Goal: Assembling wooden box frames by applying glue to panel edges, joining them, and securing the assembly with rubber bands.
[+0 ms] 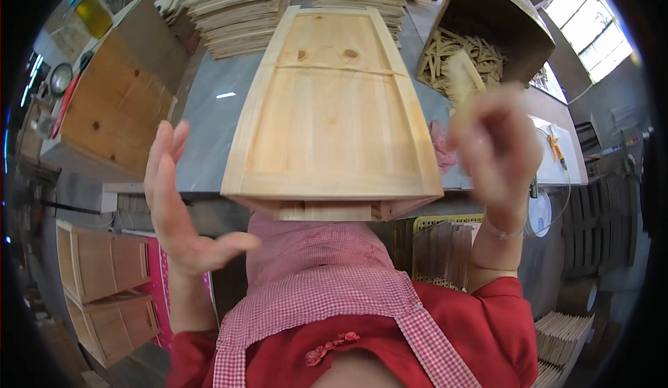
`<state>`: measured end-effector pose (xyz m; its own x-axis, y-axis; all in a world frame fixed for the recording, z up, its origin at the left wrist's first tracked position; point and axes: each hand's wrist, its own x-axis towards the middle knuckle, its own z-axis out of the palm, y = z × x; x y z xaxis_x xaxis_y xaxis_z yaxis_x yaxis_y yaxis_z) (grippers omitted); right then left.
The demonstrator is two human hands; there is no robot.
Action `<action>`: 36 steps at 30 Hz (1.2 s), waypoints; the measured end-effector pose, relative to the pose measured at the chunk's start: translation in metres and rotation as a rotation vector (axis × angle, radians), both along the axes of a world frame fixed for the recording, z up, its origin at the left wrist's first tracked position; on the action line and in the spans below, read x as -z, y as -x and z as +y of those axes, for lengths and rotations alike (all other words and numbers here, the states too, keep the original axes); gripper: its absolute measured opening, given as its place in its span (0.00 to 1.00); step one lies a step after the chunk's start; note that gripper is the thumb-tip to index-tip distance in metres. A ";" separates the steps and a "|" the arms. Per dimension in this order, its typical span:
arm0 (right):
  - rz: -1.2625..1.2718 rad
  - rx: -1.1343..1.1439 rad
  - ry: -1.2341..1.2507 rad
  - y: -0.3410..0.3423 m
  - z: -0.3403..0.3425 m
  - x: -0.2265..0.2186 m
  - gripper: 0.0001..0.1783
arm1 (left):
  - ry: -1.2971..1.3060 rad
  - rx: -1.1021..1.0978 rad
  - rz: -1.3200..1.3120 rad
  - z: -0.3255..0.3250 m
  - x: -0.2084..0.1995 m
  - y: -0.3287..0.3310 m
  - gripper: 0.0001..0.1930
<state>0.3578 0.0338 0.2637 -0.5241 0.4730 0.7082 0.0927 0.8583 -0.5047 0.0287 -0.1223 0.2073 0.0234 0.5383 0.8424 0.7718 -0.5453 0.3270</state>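
A pale wooden box-like frame with a flat panel and raised side rails lies on the grey tabletop, its near end sticking out over the front edge. A thin crack-like line runs across the panel below two knots. To the left of the frame, my left hand is raised and open, fingers stretched up and thumb out, touching nothing. My right hand hangs to the right of the frame, smeared by motion. Its fingers look bent, but whether they hold anything is unclear. Just beyond it, thin wood strips spill from a tipped carton.
Stacks of wooden panels stand at the back. A pink cloth lies right of the frame. A wooden cabinet is at left, with wooden drawers below. A yellow basket of wood pieces sits under the table.
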 end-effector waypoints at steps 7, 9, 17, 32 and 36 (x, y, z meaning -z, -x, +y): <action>-0.230 -0.607 -0.180 0.074 -0.084 0.011 0.08 | 0.322 0.242 0.234 -0.037 -0.033 -0.049 0.15; -0.302 -0.521 -0.120 0.063 -0.082 0.014 0.10 | 0.511 0.635 -0.311 -0.044 -0.023 -0.041 0.09; -0.419 -0.554 0.010 0.037 -0.100 0.033 0.15 | 0.708 1.066 -0.739 -0.085 0.002 -0.021 0.12; -0.484 0.326 -0.316 -0.093 -0.032 0.101 0.13 | 0.247 -0.042 0.775 -0.046 0.069 0.088 0.13; -0.583 0.246 -0.285 -0.076 -0.050 0.181 0.08 | 0.370 -0.149 0.776 -0.060 0.152 0.072 0.13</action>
<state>0.4336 -0.0165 0.0826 -0.7581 0.4646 0.4576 0.4895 0.8691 -0.0713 -0.0435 -0.1822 0.0551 0.4256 0.8174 0.3882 0.9049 -0.3837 -0.1841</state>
